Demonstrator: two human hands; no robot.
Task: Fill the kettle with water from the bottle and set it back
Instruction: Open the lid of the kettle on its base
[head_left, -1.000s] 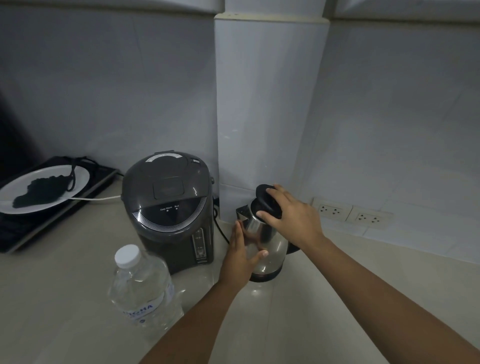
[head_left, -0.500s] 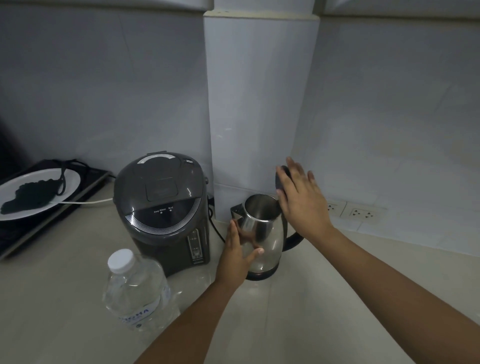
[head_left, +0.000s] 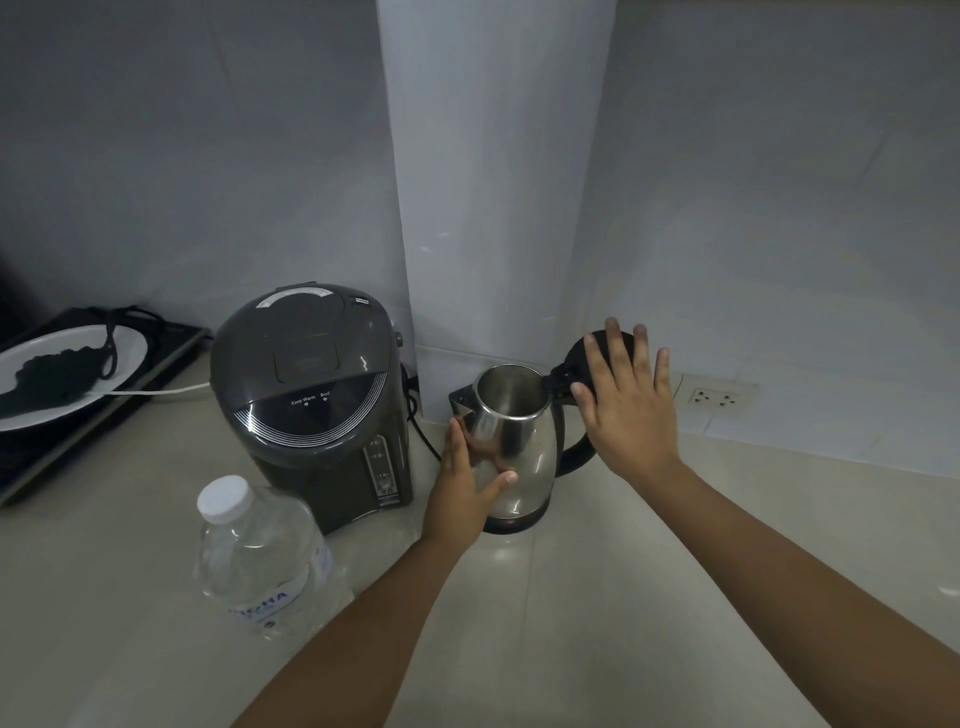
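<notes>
steel kettle standing upright on the pale surface, hinged black lid flipped open. left hand cupping the kettle's side, fingers partly spread. right hand flat and splayed against the lid, gripping nothing. capped water bottle standing near left, beside a grey thermo pot.
</notes>
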